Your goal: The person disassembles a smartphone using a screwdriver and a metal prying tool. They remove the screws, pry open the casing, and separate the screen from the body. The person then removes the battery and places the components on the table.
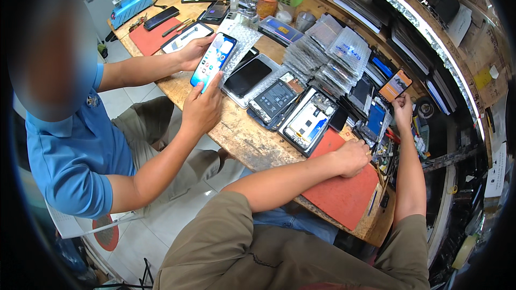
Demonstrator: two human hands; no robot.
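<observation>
Orange-screened phone (395,85) in our right hand (403,110), display already on.
We pinch its lower edge at half past two. At half past three our left hand (353,158) curls by the red mat (344,198); we can't tell whether it grips anything. At ten o'clock from that hand, an opened device (303,124) is not yet covered.

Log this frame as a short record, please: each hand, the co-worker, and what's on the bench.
Left hand: curled, on or just above the near red mat; grip unclear
Right hand: fingers at the lower edge of an orange-screened phone
Co-worker's hands: both on a phone with a lit blue screen
Wooden bench: bears opened devices, bubble-wrap packets
</observation>
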